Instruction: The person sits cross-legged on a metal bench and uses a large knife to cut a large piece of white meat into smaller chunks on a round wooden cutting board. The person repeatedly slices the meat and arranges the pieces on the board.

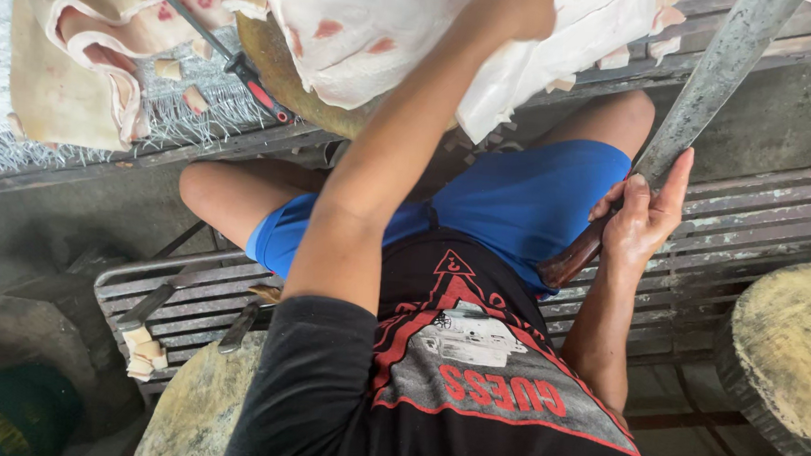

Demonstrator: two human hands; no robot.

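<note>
My left hand (519, 7) reaches forward and presses on a large white slab of pork fat and skin (388, 33), which lies over a round wooden chopping block (280, 69). My right hand (642, 222) grips the dark wooden handle of a long heavy knife (709, 82) beside my right thigh. The forefinger is stretched up along the knife, whose grey blade points up and away to the right, clear of the slab.
A second folded piece of pork skin (72, 62) lies at the top left beside a sharpening steel (247, 67) with a red and black handle. Two knives (156, 303) and small cut fat pieces (140, 353) rest on the slatted metal bench (748, 227). Another round wooden block (787, 359) stands at the lower right.
</note>
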